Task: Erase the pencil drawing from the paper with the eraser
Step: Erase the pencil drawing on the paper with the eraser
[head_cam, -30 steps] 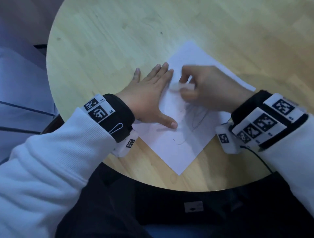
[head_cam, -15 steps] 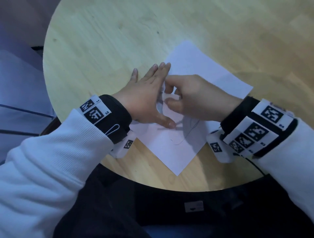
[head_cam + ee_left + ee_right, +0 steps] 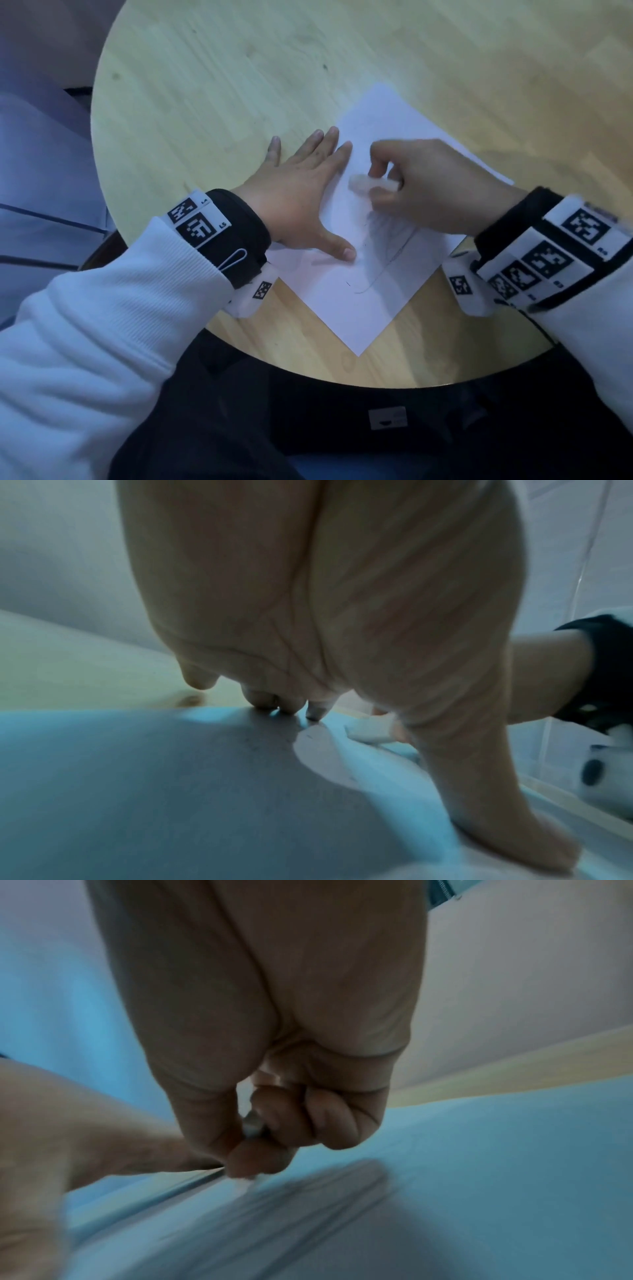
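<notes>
Eraser point(image 3: 373, 183) on paper point(image 3: 359, 308), between our hands.
Right hand point(image 3: 435, 192) pinches it just above the pencil drawing point(image 3: 387, 246); left hand point(image 3: 301, 198) spread flat, pinning the sheet's left edge.

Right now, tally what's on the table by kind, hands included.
Paper: 1
Eraser: 1
Hands: 2, left hand flat on the paper, right hand gripping the eraser
Total: 4
</notes>
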`<state>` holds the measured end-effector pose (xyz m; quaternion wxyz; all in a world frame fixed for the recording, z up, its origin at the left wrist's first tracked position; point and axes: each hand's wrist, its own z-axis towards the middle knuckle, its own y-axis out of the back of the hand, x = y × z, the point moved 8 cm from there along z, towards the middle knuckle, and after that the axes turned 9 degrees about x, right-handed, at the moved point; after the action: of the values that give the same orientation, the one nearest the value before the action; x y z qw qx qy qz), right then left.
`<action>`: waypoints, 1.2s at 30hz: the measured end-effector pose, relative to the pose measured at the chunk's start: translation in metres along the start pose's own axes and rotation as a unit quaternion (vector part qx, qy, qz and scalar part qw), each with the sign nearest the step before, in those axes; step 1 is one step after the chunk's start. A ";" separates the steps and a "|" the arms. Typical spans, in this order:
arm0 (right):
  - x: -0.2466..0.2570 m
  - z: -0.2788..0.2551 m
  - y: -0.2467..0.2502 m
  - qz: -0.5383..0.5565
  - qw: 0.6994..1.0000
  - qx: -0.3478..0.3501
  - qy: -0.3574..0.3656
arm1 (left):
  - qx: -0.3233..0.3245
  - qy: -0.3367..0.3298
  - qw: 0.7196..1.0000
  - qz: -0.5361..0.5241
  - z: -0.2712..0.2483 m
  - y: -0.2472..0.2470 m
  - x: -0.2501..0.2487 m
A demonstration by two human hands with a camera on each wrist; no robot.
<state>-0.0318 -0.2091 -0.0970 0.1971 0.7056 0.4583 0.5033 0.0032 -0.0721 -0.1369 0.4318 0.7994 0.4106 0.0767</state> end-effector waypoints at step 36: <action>0.005 0.002 0.013 -0.043 0.998 -0.040 0.000 | 0.008 0.002 1.000 0.009 -0.003 0.000 -0.001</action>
<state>-0.0235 -0.2108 -0.0853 0.2463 0.6767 0.4675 0.5127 0.0010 -0.0714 -0.1347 0.4241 0.8061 0.4051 0.0789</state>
